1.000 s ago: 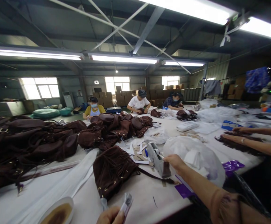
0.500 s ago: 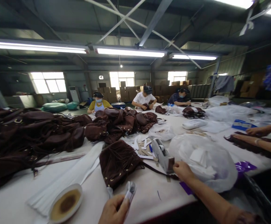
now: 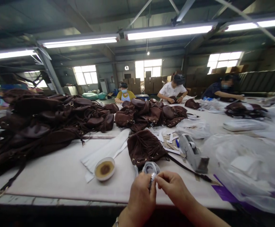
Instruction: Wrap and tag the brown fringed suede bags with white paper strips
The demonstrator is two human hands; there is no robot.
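Note:
Above the table's front edge, my left hand (image 3: 142,192) is closed round a coiled strap (image 3: 151,167) that looks wrapped in clear plastic, its loops standing up past the fingers. My right hand (image 3: 174,187) meets it from the right, thumb and forefinger pinched at a small shiny piece of clear tape (image 3: 153,175) against the coil. Just beyond lies a dark brown fringed drawstring bag (image 3: 145,146) with gold eyelets. Its long strap (image 3: 187,168) runs right, in front of a grey tape dispenser (image 3: 193,153).
Brown bags are heaped at left (image 3: 47,116) and centre (image 3: 151,112). A bowl of brownish paste (image 3: 112,170) stands beside white paper strips (image 3: 106,146). Cut card scraps (image 3: 171,142) lie behind the dispenser. A large clear plastic bag (image 3: 246,170) fills the right. Several people work across the table.
My right hand has come from the tape dispenser to the coil in my left hand. The view has turned left, and the co-worker's arms at right are out of sight.

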